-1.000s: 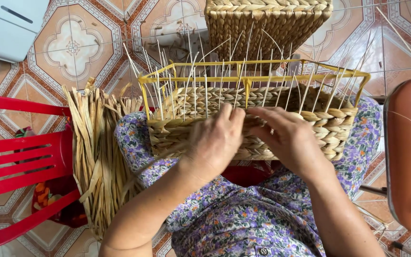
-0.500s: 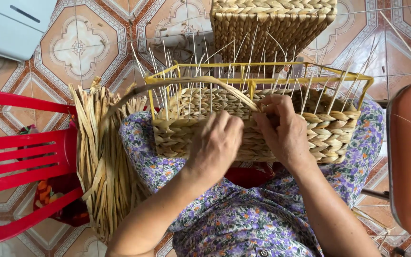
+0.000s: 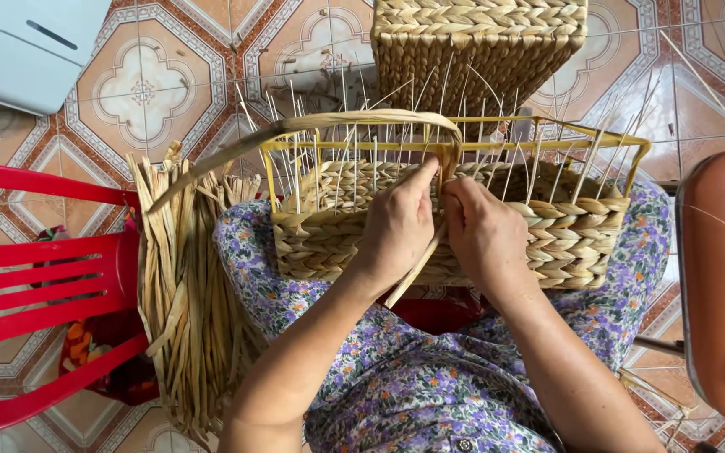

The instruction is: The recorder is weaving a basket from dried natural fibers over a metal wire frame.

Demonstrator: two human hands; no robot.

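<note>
The half-woven basket (image 3: pixel 463 226) rests on the person's lap, its yellow wire frame (image 3: pixel 623 138) standing above the braided wall. The left hand (image 3: pixel 396 231) and right hand (image 3: pixel 484 235) meet at the near wall, each grip closed on one flat straw strand (image 3: pixel 329 126) that arches over the frame from the left and runs down between the hands.

Risks, as I judge them: the long strand could kink or split where it bends sharply at the frame; pulled unevenly, it could leave a slack or lumpy row; the thin upright stakes (image 3: pixel 354 159) could bend aside or poke the fingers; and the basket could tip off the lap, since only the hands steady it.

Count: one basket in work, one finished woven basket (image 3: pixel 476 46) on the tiled floor (image 3: pixel 140 80) beyond, one bundle of straw (image 3: pixel 182 294) at the left knee, one red plastic chair (image 3: pixel 39 277), one white box (image 3: pixel 23 46), and what seems to be one brown seat (image 3: pixel 723 285) at the right edge. The stakes are too many to count reliably.
</note>
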